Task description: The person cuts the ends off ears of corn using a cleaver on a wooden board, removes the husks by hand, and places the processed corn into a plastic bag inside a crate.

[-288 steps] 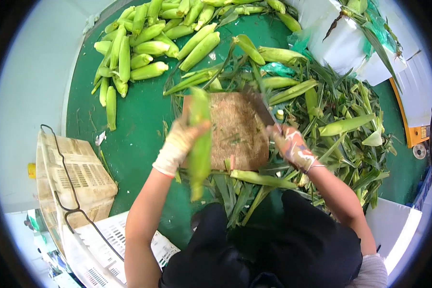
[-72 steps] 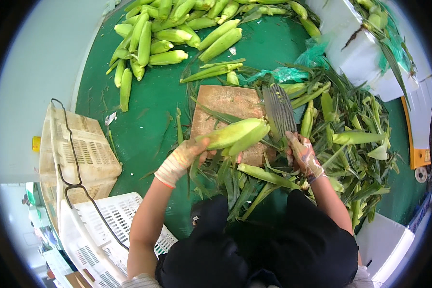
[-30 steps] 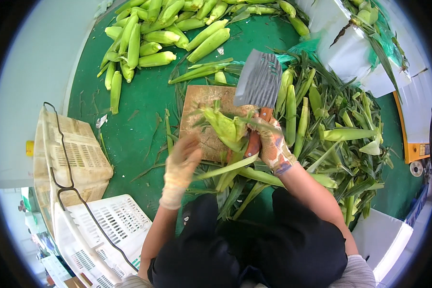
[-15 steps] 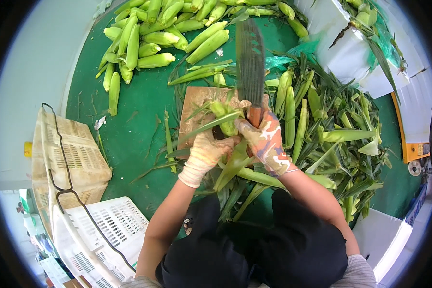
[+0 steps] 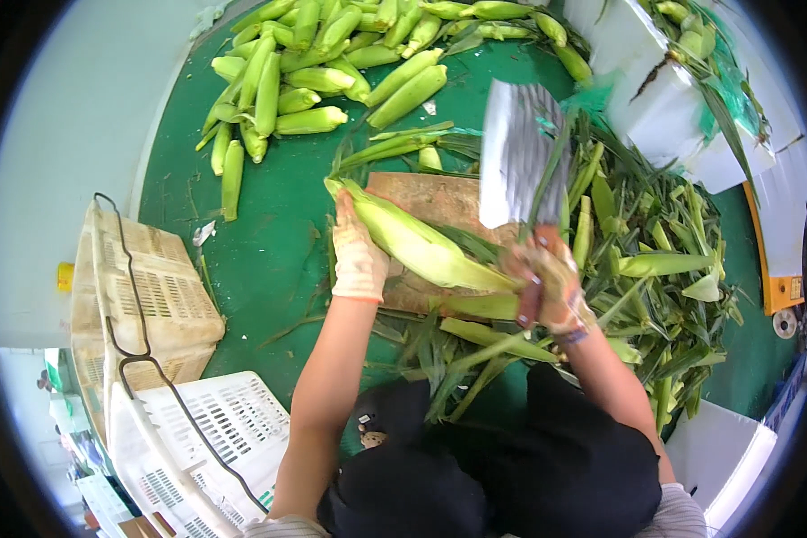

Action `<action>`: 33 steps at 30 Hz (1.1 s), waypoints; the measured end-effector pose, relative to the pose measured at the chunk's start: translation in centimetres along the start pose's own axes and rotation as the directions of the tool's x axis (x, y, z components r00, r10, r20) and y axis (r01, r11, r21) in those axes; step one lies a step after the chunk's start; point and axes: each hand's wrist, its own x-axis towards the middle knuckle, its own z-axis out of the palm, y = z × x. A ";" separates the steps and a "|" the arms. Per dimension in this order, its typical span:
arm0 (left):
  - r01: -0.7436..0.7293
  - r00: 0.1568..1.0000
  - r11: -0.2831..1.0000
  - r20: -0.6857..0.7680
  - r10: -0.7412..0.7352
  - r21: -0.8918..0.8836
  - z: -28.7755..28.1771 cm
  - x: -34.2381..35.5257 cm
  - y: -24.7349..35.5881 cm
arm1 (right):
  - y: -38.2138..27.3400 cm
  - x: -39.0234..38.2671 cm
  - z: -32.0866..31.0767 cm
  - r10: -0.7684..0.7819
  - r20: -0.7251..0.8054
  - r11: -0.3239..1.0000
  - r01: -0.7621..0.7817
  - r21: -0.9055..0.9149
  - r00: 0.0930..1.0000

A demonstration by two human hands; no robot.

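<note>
Btwn LH (image 5: 360,262) & RH (image 5: 558,289): corn (image 5: 419,246)

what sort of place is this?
Probably a produce-prep workspace, seemingly for corn: a heap of unhusked ears, a big pile of loose green husks, and a cleaver in the right hand beside a wooden board.

The green floor (image 5: 273,247) spreads beneath both hands. A wooden board (image 5: 435,193) sits between the left fingers (image 5: 344,206) and right fingers (image 5: 525,260). Corn ears (image 5: 321,79) pile beyond the left fingers; a white scrap (image 5: 203,234) and a beige crate (image 5: 157,305) lie left of them. Husks (image 5: 663,264) heap right of the right fingers.
</note>
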 end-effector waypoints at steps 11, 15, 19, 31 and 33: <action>-0.009 0.999 0.985 0.040 0.016 -0.174 -1.0 3.2 5.6 | -3.7 -6.7 -10.7 -0.470 0.081 -0.372 -0.114 -0.921 0.879; 0.138 0.990 0.961 0.048 -0.130 -0.240 1.1 1.2 2.0 | -3.1 -4.3 -1.2 0.054 -0.307 0.497 -0.293 -0.817 0.950; 0.126 0.927 0.985 0.341 -0.158 0.115 5.7 -1.5 0.8 | 1.8 -1.4 0.9 0.360 -0.025 0.837 -0.335 -0.432 0.933; -0.352 0.887 -0.233 0.244 -0.391 0.906 -2.0 -3.0 -2.0 | 4.4 -3.3 -0.9 0.189 -0.146 0.609 -0.233 -0.758 0.971; -0.026 0.952 -0.227 -0.045 -0.301 0.973 -2.5 -3.3 -1.3 | 2.3 -2.1 -1.7 0.004 -0.065 0.400 -0.061 -0.914 0.998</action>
